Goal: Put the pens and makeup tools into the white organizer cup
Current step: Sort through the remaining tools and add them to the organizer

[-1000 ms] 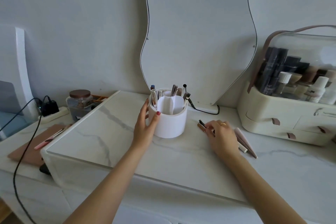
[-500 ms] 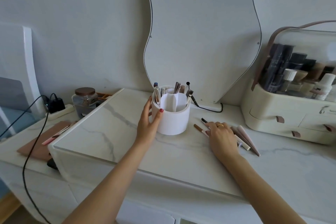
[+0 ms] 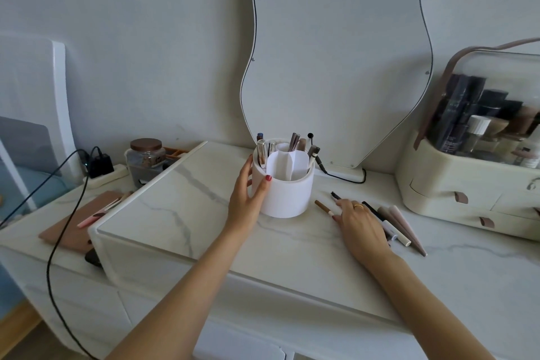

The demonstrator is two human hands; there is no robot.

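Note:
The white organizer cup (image 3: 287, 193) stands on the marble top in front of the mirror, with several pens and makeup tools upright in its compartments. My left hand (image 3: 248, 196) wraps around the cup's left side. My right hand (image 3: 361, 221) lies flat on the marble, fingers spread over loose tools: a brown pencil (image 3: 322, 207) at its fingertips, a black pencil (image 3: 336, 195) beyond, and a black-and-white pen (image 3: 390, 226) plus two taupe cone-shaped tools (image 3: 409, 228) to its right. Whether any pencil is gripped is hidden by the fingers.
A wavy mirror (image 3: 336, 52) leans on the wall behind the cup. A cream cosmetics case (image 3: 455, 184) stands at right. At left are a glass jar (image 3: 146, 159), a power strip with a black cable (image 3: 100, 166) and a pink notebook (image 3: 76, 228).
My right hand has slid slightly right over the loose tools, uncovering the brown and black pencils. The left hand stays on the cup. The camera has shifted a little.

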